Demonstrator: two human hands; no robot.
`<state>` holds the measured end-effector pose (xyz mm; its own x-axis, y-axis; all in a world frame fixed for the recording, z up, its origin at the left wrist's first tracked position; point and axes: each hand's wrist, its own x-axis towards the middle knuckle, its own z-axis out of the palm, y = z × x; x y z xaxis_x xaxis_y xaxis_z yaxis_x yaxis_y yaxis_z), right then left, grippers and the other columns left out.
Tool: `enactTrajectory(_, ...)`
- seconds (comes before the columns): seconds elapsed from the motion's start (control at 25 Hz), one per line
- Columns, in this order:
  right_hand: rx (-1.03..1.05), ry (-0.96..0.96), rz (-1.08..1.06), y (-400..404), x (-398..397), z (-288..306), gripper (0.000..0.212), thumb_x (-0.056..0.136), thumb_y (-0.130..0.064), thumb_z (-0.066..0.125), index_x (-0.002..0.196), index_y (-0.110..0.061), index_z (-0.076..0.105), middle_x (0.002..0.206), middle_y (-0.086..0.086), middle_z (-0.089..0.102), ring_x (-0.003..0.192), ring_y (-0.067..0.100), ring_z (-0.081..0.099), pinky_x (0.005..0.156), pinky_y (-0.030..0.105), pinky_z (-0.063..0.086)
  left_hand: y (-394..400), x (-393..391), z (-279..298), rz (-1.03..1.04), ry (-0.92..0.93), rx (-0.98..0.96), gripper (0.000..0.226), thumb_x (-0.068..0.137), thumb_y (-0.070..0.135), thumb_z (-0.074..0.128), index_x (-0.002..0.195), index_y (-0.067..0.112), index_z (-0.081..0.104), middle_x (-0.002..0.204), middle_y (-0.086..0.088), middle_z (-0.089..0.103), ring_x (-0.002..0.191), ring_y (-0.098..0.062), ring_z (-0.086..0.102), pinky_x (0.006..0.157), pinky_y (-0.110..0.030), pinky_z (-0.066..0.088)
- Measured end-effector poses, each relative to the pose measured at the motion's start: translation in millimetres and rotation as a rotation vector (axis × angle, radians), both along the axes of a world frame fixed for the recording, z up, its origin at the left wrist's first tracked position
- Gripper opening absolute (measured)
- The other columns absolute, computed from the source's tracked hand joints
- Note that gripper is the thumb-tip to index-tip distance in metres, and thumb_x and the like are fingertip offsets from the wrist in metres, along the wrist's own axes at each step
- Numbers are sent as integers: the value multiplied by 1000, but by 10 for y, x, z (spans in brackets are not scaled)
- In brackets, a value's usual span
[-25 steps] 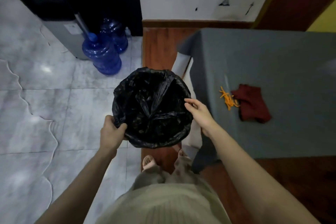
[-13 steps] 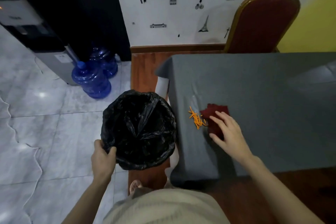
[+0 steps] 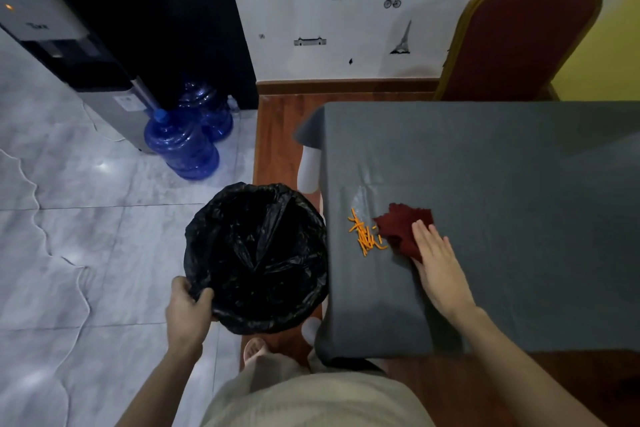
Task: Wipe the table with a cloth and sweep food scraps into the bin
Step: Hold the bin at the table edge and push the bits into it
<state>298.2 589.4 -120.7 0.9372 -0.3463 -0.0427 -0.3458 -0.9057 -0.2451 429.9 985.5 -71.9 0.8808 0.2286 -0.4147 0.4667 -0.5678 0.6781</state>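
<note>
Head view shows the orange food scraps (image 3: 365, 233) lying in a loose pile close to the left edge of the table (image 3: 519, 184), with the dark red cloth (image 3: 401, 229) just to their right, touching or nearly touching the pile. My right hand (image 3: 438, 269) now lies flat on the cloth with straight fingers, pressing it, not pinching it; a second ago that hand was on the rim of the bin (image 3: 256, 256), so it has crossed over to the table. My left hand (image 3: 187, 312) keeps its curled grip on the bin's near rim, holding the black liner, and the bin stands beside the table's left edge, below the scraps. I judge everything is lined up: a leftward push of the cloth should carry the scraps over the edge into the bin.
</note>
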Motion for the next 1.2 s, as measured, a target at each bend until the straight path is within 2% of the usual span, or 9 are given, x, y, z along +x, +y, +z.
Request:
enactTrajectory(0.12, 116, -99, -229, -10, 68, -5, 50, 99, -18, 41, 145, -1, 30, 154, 16, 27, 143, 32, 21, 116, 48, 18, -7, -7, 25, -11, 14, -3, 11, 90, 6, 52, 95, 4, 43, 81, -14, 57, 64, -34, 63, 52, -34, 46)
enactTrajectory(0.2, 233, -149, -279, 52, 117, -14, 52, 98, -15, 42, 146, -2, 27, 155, 13, 24, 145, 27, 16, 118, 45, 14, -5, -11, 41, -25, 27, -5, 11, 91, 5, 52, 97, 4, 43, 81, -13, 56, 64, -30, 62, 51, -33, 45)
enactTrajectory(0.44, 306, -172, -398, 350, 276, -34, 50, 99, -17, 41, 148, -12, 28, 157, 11, 21, 146, 28, 13, 119, 43, 9, 40, 99, 15, -37, 45, -6, 11, 90, 8, 53, 97, 5, 44, 80, -11, 58, 61, -30, 63, 52, -34, 46)
enactTrajectory(0.6, 324, -203, -408, 660, 395, -18, 47, 99, -16, 42, 145, -11, 34, 156, 14, 23, 145, 31, 15, 118, 48, 10, 67, 165, 43, -76, 30, -13, 10, 90, 8, 52, 97, 5, 45, 80, -10, 59, 62, -28, 63, 49, -32, 43)
enactTrajectory(0.76, 318, -230, -406, 1066, 560, -38, 50, 96, -27, 36, 142, -9, 39, 153, 16, 28, 142, 36, 20, 117, 46, 13, 149, 221, 11, -126, 36, -35, 9, 89, 7, 52, 94, 6, 45, 80, -11, 59, 64, -24, 60, 51, -34, 46)
enactTrajectory(0.92, 473, -255, -301, 1553, 779, 50, 42, 100, -20, 42, 141, -12, 40, 153, 6, 29, 145, 23, 18, 119, 36, 9, 200, 300, -24, -161, 43, -54, 8, 89, 7, 53, 91, 8, 45, 82, -11, 59, 68, -25, 59, 56, -40, 50)
enactTrajectory(1.0, 570, -216, -215, 1803, 902, 99, 42, 99, -19, 45, 141, -12, 41, 148, 3, 37, 141, 23, 28, 117, 34, 19, 230, 329, -27, -171, 51, -58, 9, 88, 8, 54, 90, 11, 46, 82, -10, 59, 71, -27, 60, 60, -45, 52)
enactTrajectory(1.12, 576, -149, -103, 1910, 972, 136, 38, 99, -19, 47, 136, -10, 47, 137, 8, 54, 126, 22, 50, 107, 35, 38, 274, 344, -34, -171, 56, -74, 10, 88, 8, 54, 88, 14, 46, 84, -10, 59, 75, -30, 61, 63, -50, 54)
enactTrajectory(1.2, 663, -251, -205, 1816, 937, 243, 26, 99, -18, 46, 122, -13, 57, 115, 3, 66, 106, 16, 62, 93, 26, 47, 291, 337, -39, -169, 53, -77, 10, 88, 8, 55, 88, 14, 46, 85, -11, 59, 76, -30, 61, 64, -50, 54)
